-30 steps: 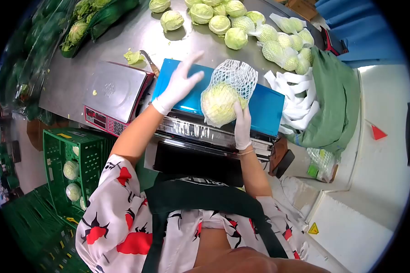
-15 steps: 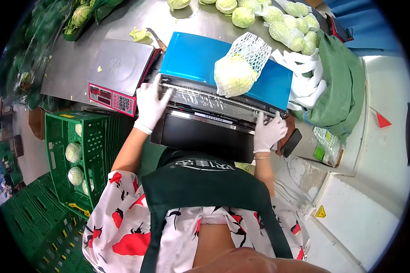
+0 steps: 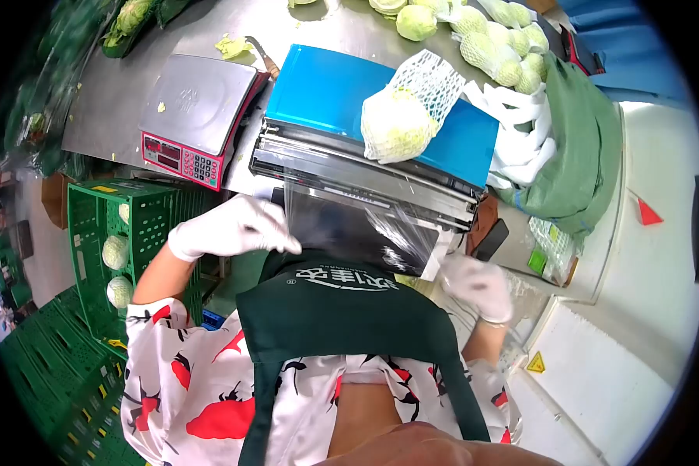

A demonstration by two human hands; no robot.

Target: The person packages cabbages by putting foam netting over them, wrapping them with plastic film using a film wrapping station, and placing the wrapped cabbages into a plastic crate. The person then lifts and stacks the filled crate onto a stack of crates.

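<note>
A sheet of clear plastic film [image 3: 349, 225] stretches from the film wrapping machine [image 3: 326, 74] toward my apron. My gloved left hand [image 3: 237, 227] pinches the film's left corner. On the other side, my gloved right hand [image 3: 478, 287] is closed at the right corner, somewhat blurred by motion. A pale green cabbage [image 3: 396, 124], partly inside a white foam net [image 3: 431, 81], lies on the machine's blue top, touched by neither hand.
A digital scale [image 3: 198, 101] stands left of the machine, with a knife [image 3: 264, 56] behind it. Netted cabbages [image 3: 493, 46] lie at the back right, near white foam nets [image 3: 512, 116] and a green sack [image 3: 575, 147]. Green crates [image 3: 144, 233] stand at left.
Both hands have moved from the machine's front edge toward my body, drawing the film out. My left hand has closed on its corner. The cabbage stays on the blue top.
</note>
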